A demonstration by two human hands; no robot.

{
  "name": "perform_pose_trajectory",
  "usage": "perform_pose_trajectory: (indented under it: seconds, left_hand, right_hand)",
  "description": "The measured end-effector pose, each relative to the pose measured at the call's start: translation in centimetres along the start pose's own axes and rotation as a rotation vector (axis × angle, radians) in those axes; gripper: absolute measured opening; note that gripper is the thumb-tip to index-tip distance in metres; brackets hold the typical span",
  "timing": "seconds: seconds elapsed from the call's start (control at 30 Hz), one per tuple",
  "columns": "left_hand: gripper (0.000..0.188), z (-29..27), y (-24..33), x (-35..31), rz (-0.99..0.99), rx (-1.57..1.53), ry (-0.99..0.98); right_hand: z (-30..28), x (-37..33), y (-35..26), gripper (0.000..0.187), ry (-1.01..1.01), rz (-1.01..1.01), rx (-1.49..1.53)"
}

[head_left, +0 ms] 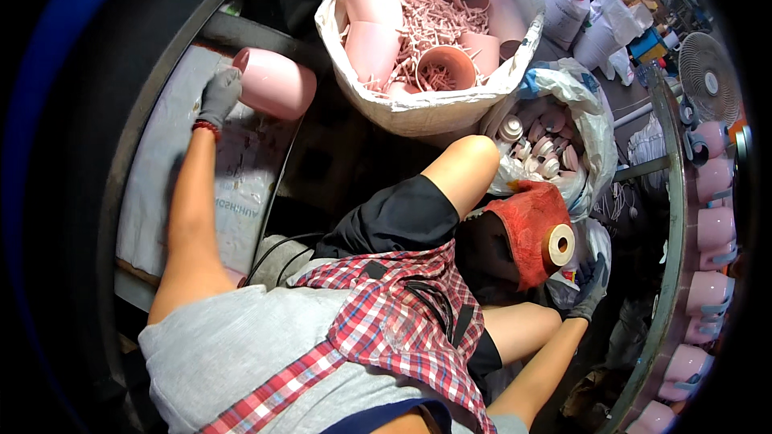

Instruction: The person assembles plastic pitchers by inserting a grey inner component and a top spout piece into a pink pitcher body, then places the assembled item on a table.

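Note:
My left hand (219,98), in a grey glove, is closed at the rim of a glossy pink tapered pot (278,84). The pot lies on its side over the edge of a bench with a whitish cover (241,165). My right hand (593,293), gloved in grey too, is low on the right beside a white plastic bag (597,245). Its fingers look spread, partly lost in shadow, and I see nothing held in them. Near that hand, a roll of tape (560,245) rests on a red cloth (524,221) draped over something dark.
Ahead stands a big white sack (450,116) of pink pots and thin pink scraps. Next to it, a plastic bag (595,112) holds white and pink round parts. Along the right, pink pieces (714,229) line a metal-edged rail (663,305). A fan (708,76) stands beyond.

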State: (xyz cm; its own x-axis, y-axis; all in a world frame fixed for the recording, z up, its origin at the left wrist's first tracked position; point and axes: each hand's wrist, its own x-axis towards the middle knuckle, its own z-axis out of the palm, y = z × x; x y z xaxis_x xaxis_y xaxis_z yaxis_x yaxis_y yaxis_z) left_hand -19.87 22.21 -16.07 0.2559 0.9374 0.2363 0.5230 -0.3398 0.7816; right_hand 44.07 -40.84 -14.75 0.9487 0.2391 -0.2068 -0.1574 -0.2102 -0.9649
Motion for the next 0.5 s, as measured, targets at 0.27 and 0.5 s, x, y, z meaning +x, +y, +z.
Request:
perform_pose_trajectory:
  seconds: [0.27, 0.5]
  left_hand:
    - [0.008, 3.8, 33.0, -8.3, 1.253, 0.170, -0.352]
    - [0.024, 10.5, 36.9, -16.4, 1.510, -0.053, -0.818]
  right_hand:
    - [16.0, -16.3, -17.4, 0.037, -0.433, -1.102, -0.330]
    - [19.4, -23.0, -19.0, 0.041, -0.717, -1.278, -0.950]
